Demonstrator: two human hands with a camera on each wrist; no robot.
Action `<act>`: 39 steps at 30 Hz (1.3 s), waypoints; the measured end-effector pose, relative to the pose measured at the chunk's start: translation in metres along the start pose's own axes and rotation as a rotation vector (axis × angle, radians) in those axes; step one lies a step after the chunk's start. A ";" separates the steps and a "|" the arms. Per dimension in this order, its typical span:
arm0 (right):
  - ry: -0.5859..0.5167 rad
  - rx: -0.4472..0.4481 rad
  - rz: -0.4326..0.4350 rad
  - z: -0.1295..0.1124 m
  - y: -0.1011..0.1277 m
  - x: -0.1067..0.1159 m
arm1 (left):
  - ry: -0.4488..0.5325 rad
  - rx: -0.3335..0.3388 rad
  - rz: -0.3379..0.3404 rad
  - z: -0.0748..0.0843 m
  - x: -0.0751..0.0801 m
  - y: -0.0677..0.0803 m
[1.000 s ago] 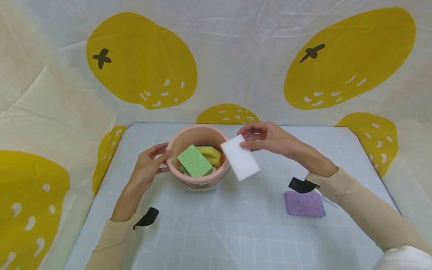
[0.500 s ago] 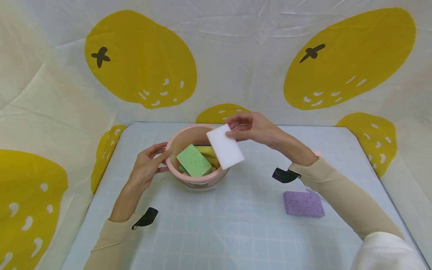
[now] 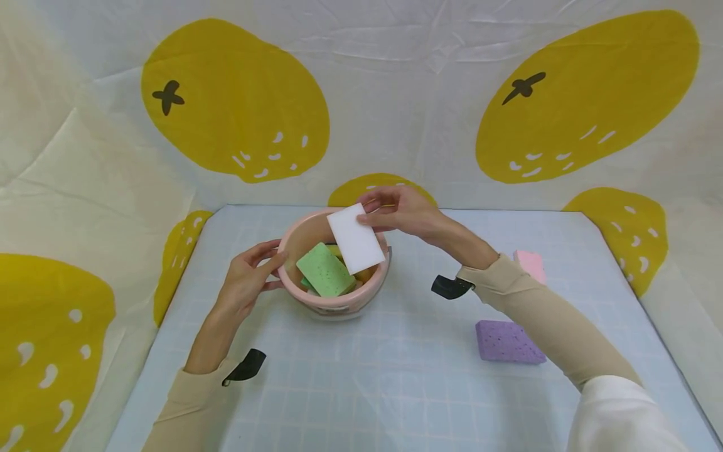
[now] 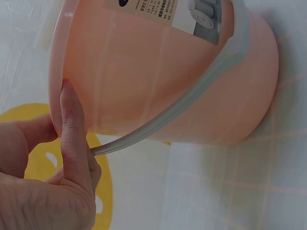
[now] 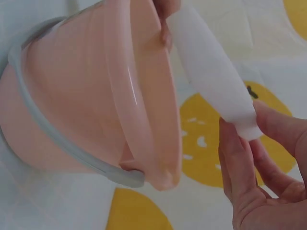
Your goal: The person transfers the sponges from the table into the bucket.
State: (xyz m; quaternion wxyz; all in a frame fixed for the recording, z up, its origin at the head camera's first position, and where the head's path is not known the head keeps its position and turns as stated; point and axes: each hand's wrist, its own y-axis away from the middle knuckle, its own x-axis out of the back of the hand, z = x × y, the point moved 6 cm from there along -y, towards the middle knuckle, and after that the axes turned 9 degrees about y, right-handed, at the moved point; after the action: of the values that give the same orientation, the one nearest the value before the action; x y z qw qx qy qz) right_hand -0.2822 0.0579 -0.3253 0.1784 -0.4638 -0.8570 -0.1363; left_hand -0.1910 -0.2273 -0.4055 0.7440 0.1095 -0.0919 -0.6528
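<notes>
A pink bucket (image 3: 327, 306) with a grey handle (image 4: 177, 108) stands upright toward the back of the table. My left hand (image 3: 248, 273) pinches its left rim, thumb and fingers on either side of the wall. Over the bucket's mouth, a flat white sponge (image 3: 357, 242) is pinched at its upper edge between the thumb and fingers of my right hand (image 3: 403, 213). In the right wrist view the sponge is outside the rim line, above the opening. Inside the bucket lies a green sponge (image 3: 326, 270), with something yellow partly hidden under the white one.
To the right on the blue gridded table (image 3: 350, 389) lies a purple sponge (image 3: 505, 341), partly covered by my right sleeve. Behind that sleeve a pink block (image 3: 530, 262) shows. A white cloth wall printed with yellow fruit (image 3: 237, 100) rises at the back and sides.
My right hand has carried the white sponge leftward, from beside the bucket's right rim to over its opening. The pink block has come into sight. My left hand stays on the rim.
</notes>
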 end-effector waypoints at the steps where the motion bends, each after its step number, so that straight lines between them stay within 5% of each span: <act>1: -0.001 0.001 -0.006 0.000 -0.001 -0.002 | -0.001 0.002 0.001 0.000 0.000 0.000; 12: 0.031 -0.049 -0.062 0.010 -0.020 -0.030 | -0.011 0.004 0.003 -0.002 0.000 0.000; 32: 0.100 0.021 -0.154 0.014 -0.042 -0.078 | 0.003 0.001 0.007 -0.004 0.001 -0.003; 39: 0.228 0.107 -0.139 0.014 -0.047 -0.086 | 0.023 -0.008 -0.007 -0.004 0.000 -0.004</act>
State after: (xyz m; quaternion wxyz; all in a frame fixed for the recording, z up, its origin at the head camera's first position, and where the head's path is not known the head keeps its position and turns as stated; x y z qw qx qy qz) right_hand -0.2808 -0.0258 -0.3779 0.2893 -0.3749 -0.8672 -0.1542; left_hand -0.1934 -0.2278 -0.4105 0.7431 0.1143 -0.0805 -0.6544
